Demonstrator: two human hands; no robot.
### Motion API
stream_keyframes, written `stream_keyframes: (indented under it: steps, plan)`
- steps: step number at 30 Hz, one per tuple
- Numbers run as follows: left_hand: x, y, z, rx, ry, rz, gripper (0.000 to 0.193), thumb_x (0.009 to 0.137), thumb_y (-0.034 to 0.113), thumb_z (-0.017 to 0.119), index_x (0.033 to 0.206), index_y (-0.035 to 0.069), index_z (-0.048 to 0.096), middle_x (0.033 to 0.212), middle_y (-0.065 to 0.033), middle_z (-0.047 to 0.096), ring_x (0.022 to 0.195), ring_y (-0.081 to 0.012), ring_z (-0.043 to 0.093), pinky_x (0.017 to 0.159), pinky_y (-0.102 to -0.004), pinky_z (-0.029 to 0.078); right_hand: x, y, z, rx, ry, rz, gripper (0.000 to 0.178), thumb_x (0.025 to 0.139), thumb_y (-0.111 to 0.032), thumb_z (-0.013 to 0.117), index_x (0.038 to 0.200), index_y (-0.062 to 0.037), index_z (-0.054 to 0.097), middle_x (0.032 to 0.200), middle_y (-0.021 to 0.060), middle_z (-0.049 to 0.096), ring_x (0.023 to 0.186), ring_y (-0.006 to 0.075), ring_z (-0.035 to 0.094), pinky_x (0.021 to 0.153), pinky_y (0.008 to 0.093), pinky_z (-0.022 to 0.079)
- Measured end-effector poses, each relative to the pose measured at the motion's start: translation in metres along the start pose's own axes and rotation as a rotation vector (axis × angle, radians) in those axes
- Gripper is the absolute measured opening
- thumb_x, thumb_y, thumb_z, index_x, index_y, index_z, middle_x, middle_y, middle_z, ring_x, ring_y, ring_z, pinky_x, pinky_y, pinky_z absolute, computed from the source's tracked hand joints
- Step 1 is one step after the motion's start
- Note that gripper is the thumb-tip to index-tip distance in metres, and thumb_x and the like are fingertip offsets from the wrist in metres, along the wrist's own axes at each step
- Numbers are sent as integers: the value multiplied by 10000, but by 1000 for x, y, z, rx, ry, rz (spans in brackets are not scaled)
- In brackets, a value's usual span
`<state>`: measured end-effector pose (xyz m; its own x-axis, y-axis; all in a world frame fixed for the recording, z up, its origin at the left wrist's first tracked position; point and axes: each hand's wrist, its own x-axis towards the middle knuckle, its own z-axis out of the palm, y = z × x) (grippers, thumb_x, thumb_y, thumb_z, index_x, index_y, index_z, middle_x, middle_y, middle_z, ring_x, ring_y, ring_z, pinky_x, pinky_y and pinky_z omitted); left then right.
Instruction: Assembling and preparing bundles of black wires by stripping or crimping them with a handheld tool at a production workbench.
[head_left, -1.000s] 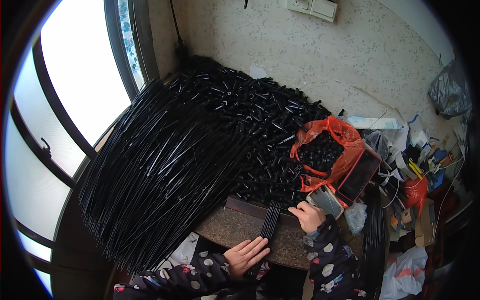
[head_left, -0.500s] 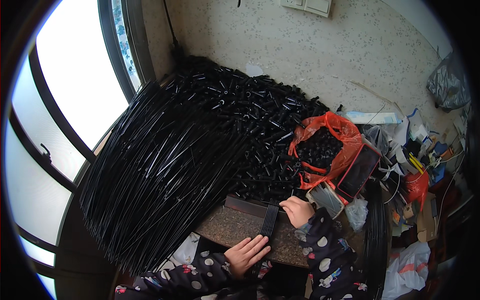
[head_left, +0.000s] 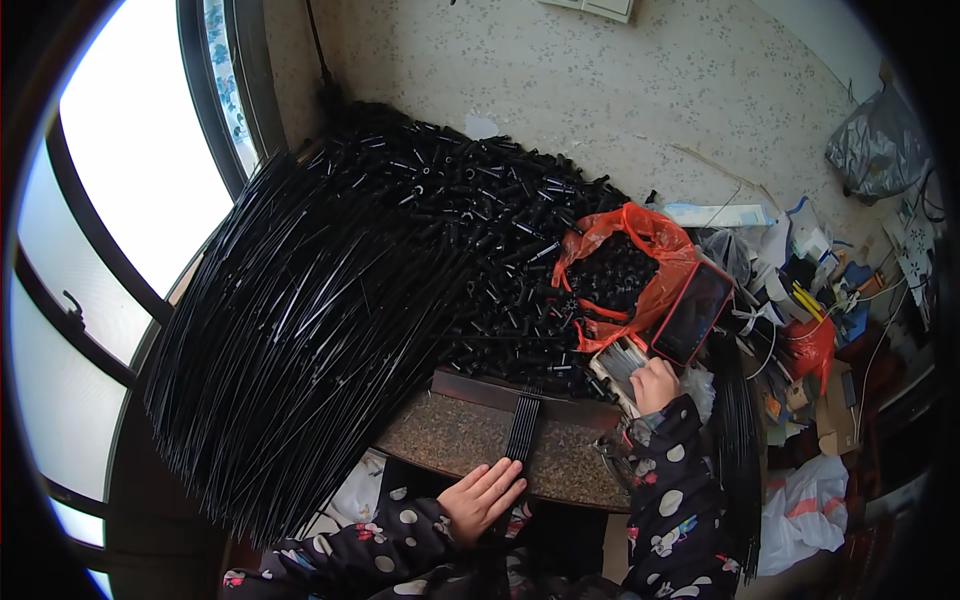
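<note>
My left hand (head_left: 484, 500) lies flat with fingers stretched over the near end of a row of thin black rods (head_left: 523, 428), side by side on the speckled brown tabletop (head_left: 450, 432). The rods' far ends rest across a dark wooden strip (head_left: 477, 388). My right hand (head_left: 655, 386) is at a small light-coloured tray (head_left: 617, 360) of thin pale pieces, beside a red-edged phone (head_left: 692, 313). Its fingers are bent and pinched together at the tray; what is between them is hidden.
A large sheaf of black rods (head_left: 300, 340) fills the left. Black tubular parts (head_left: 480, 190) are heaped behind, beside a red plastic bag (head_left: 675, 262) of small black pieces. A metal tool (head_left: 612, 460) lies by my right sleeve. More rods (head_left: 735, 450) and clutter stand right.
My right hand has moved from the rods' far ends rightward to the small tray. My left hand stays on the rods. The view has shifted slightly.
</note>
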<state>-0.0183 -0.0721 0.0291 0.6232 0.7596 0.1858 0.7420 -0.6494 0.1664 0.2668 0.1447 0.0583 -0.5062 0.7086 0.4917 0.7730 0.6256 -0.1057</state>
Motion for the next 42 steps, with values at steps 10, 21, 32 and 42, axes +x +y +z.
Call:
stream_keyframes:
  steps: [10,21,32,42]
  plan:
    - [1,2,-9,-70,-3,-8,627,757,203,439,1323,-21,289,1396,-215,244,1293,-313,270,1024,-390,250,3,-89,20,377,-155,-23,97,749,-37,583,841,-34,614,750,103,533,680,303,560,583,354,451]
    - [4,-3,-11,-110,-31,18,583,778,182,411,1317,-11,306,1394,-196,263,1280,-305,297,1012,-385,273,2,-84,16,371,-213,0,106,762,-33,561,848,-36,623,761,96,533,677,295,565,583,350,458]
    - [3,-4,-8,-71,-26,25,599,772,198,413,1323,-9,300,1396,-192,262,1287,-297,288,1015,-377,273,3,-83,12,331,-267,-7,124,759,-23,557,857,-39,631,761,92,533,680,288,570,586,351,462]
    - [4,-8,-11,-88,-77,53,671,739,242,447,1336,-11,271,1402,-196,244,1298,-301,265,1027,-383,255,17,-80,15,312,-342,-67,117,763,-38,551,853,-55,623,782,86,544,717,292,577,609,355,472]
